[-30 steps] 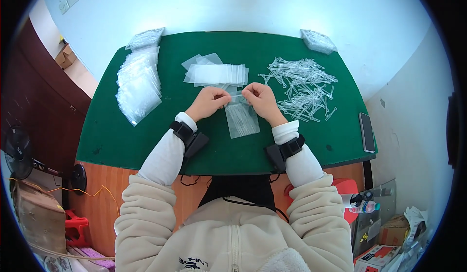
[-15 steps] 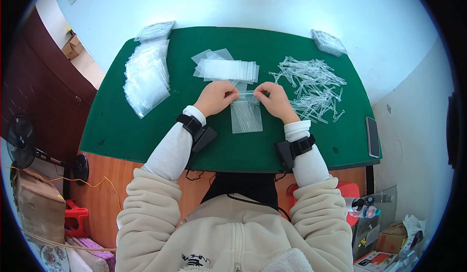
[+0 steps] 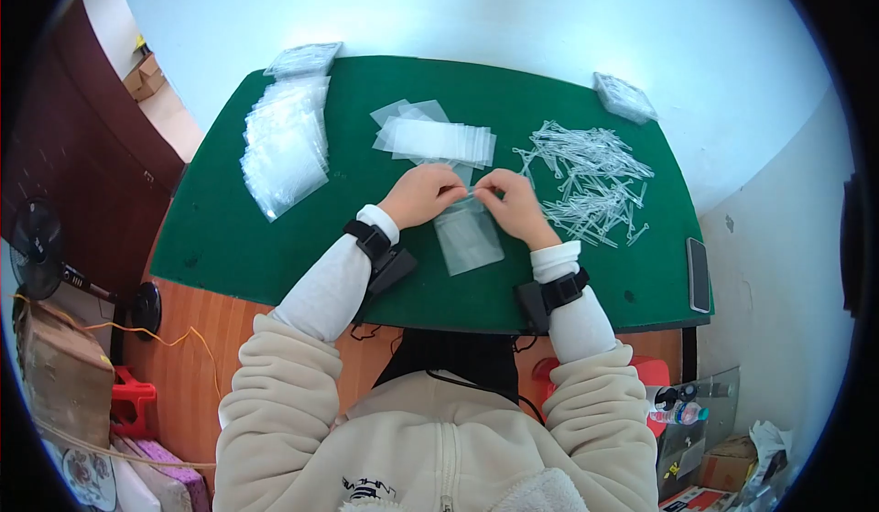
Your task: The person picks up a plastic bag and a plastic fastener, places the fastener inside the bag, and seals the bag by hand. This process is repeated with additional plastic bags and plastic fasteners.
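"Fingers first. Report the state of each hand."

"Left hand point(image 3: 423, 195): thumb and forefinger brought together, with no visible gap, pinching the far edge of a clear bag point(image 3: 472, 242). Right hand point(image 3: 515, 208): same pinch, on the same edge, just beside the left fingertips. Remaining fingers are curled inward and partly hidden."

"Position of the clear bag?"

"Below the two pinches, at 6 o'clock of the fingertips, over the green table point(image 3: 220, 251). It hangs at a slight slant. Whether its near end touches the cloth cannot be told; nor can its contents. Take it as the centre of the clock, with 12 o'clock away from the person."

"Next, items worn by the person."

"One black device point(image 3: 392, 265) is strapped at the left wrist, at 8 o'clock; a second black unit point(image 3: 533, 306) at the right wrist, between 4 and 5 o'clock. Both straps sit over white cuffs."

"Continue outward across the surface."

"Between 11 and 12 o'clock: overlapping flat bags point(image 3: 444, 143). At 2 o'clock: a loose heap of clear looped sticks point(image 3: 586, 182). At 10 o'clock: a fanned row of clear packets point(image 3: 286, 150). Just past 3 o'clock, at the table edge: a phone point(image 3: 699, 274)."

"Far limit?"

"Two clear bundles: one point(image 3: 305, 59) between 10 and 11 o'clock, one point(image 3: 626, 98) between 1 and 2. Beyond them, at 12 o'clock: a pale wall point(image 3: 467, 8)."
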`<state>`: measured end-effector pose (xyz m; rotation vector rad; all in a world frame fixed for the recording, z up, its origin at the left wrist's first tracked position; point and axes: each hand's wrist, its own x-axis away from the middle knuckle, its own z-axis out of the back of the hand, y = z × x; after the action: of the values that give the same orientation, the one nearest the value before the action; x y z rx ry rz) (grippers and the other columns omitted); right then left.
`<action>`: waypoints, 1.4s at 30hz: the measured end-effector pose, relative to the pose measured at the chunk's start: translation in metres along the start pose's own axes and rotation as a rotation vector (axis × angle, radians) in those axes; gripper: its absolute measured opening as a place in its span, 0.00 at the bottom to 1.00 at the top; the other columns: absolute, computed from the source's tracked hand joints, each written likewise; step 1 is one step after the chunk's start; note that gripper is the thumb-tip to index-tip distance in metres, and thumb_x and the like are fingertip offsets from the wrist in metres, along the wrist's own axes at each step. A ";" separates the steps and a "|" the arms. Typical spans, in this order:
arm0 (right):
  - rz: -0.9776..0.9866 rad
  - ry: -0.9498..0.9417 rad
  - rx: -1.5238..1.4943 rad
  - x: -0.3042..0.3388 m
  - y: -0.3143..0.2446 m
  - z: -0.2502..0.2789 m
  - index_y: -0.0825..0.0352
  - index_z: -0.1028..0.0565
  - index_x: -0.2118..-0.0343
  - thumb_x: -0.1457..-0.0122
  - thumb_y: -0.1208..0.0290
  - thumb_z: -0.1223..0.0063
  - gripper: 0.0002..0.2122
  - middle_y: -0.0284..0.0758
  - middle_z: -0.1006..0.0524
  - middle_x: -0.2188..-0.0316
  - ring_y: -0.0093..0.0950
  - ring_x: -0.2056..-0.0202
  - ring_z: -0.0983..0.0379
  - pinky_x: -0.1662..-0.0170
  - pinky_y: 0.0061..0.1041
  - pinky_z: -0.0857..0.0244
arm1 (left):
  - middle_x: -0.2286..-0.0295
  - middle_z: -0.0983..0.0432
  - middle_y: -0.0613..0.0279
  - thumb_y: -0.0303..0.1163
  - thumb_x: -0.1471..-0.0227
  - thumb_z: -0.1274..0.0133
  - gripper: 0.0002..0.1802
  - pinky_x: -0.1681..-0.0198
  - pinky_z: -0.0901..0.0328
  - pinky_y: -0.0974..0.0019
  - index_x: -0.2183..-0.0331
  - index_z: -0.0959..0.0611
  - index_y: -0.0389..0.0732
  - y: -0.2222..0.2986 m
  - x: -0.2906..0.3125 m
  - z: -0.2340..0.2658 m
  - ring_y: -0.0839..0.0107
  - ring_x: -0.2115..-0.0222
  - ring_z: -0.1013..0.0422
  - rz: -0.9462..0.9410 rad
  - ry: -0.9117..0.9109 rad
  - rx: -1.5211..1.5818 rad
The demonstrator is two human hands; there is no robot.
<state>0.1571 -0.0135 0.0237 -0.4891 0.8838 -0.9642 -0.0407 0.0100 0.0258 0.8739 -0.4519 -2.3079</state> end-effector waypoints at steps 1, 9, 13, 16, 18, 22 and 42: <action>0.003 -0.009 -0.009 0.000 0.001 -0.001 0.70 0.26 0.75 0.52 0.75 0.45 0.04 0.37 0.27 0.77 0.30 0.74 0.31 0.70 0.24 0.37 | 0.77 0.29 0.57 0.33 0.52 0.49 0.09 0.71 0.38 0.62 0.75 0.21 0.38 -0.003 0.004 0.004 0.59 0.74 0.32 -0.013 -0.009 0.006; -0.011 0.060 0.017 0.000 -0.011 -0.020 0.70 0.27 0.76 0.52 0.76 0.46 0.03 0.36 0.27 0.77 0.27 0.76 0.31 0.71 0.22 0.37 | 0.76 0.29 0.56 0.34 0.51 0.50 0.10 0.70 0.38 0.60 0.75 0.22 0.37 -0.012 0.021 0.010 0.58 0.73 0.32 0.026 -0.032 -0.010; 0.005 0.027 -0.024 -0.001 -0.018 -0.032 0.70 0.27 0.76 0.52 0.76 0.46 0.03 0.36 0.27 0.78 0.25 0.77 0.32 0.72 0.21 0.38 | 0.76 0.28 0.56 0.36 0.52 0.51 0.11 0.68 0.37 0.57 0.75 0.23 0.38 -0.008 0.028 0.004 0.56 0.71 0.31 0.026 -0.044 -0.055; 0.017 0.027 -0.037 -0.002 -0.017 -0.036 0.70 0.27 0.76 0.52 0.76 0.46 0.03 0.35 0.28 0.79 0.24 0.78 0.33 0.72 0.21 0.38 | 0.76 0.29 0.56 0.36 0.51 0.52 0.11 0.69 0.37 0.57 0.75 0.24 0.38 -0.009 0.028 0.000 0.56 0.71 0.31 0.022 -0.022 -0.044; -0.012 0.021 -0.060 -0.002 -0.015 -0.036 0.71 0.27 0.76 0.52 0.76 0.46 0.04 0.35 0.27 0.79 0.23 0.78 0.33 0.73 0.20 0.38 | 0.76 0.29 0.56 0.36 0.51 0.52 0.10 0.69 0.37 0.57 0.75 0.24 0.38 -0.011 0.028 -0.003 0.56 0.71 0.31 0.018 -0.012 -0.037; -0.035 0.014 -0.074 -0.002 -0.009 -0.035 0.71 0.27 0.76 0.52 0.76 0.45 0.04 0.34 0.27 0.79 0.21 0.78 0.33 0.73 0.19 0.38 | 0.77 0.29 0.57 0.36 0.50 0.53 0.11 0.69 0.37 0.57 0.75 0.24 0.39 -0.013 0.028 -0.008 0.56 0.71 0.31 -0.003 0.000 -0.020; -0.054 0.149 -0.027 -0.006 -0.002 -0.021 0.71 0.27 0.75 0.51 0.75 0.46 0.04 0.35 0.27 0.79 0.23 0.78 0.33 0.73 0.21 0.38 | 0.77 0.31 0.58 0.30 0.51 0.51 0.06 0.70 0.38 0.60 0.75 0.23 0.38 -0.013 0.015 0.007 0.59 0.73 0.33 -0.118 0.135 -0.111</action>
<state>0.1376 -0.0091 0.0154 -0.4702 1.0226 -1.0495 -0.0600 0.0109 0.0176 1.0180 -0.2170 -2.3365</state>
